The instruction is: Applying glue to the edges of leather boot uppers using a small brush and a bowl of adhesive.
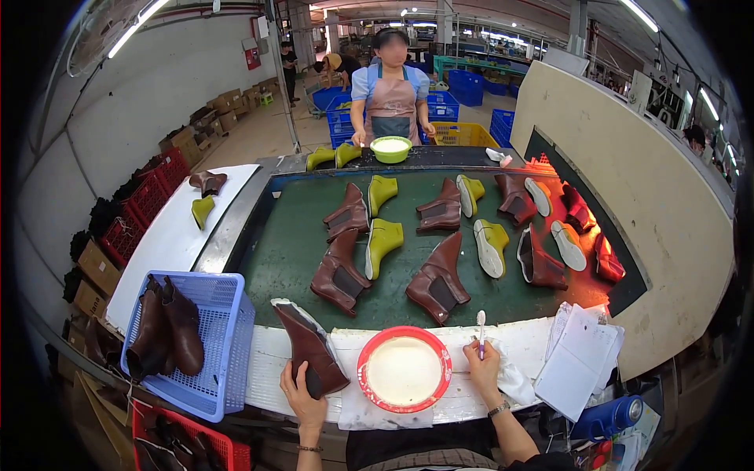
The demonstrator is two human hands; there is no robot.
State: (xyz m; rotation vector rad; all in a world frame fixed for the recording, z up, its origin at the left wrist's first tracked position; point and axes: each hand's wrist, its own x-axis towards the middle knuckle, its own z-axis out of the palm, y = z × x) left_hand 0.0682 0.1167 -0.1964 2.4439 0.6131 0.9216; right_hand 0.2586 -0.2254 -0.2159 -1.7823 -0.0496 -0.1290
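My left hand [301, 396] grips a brown ankle boot [311, 349] by its shaft, sole side turned up, at the near edge of the white bench [267, 353]. My right hand [481, 365] holds a small brush [481, 330] upright, bristles at the top, just right of a red bowl [404, 370] filled with white paste. The bowl sits between my two hands on a stained white cloth.
A green conveyor belt [290, 243] carries several brown boots and yellow-green lasts. A blue basket [224, 337] at the left holds two brown boots. Papers [577, 361] and a blue bottle [609, 416] lie at right. A person in an apron stands across by a green bowl [391, 148].
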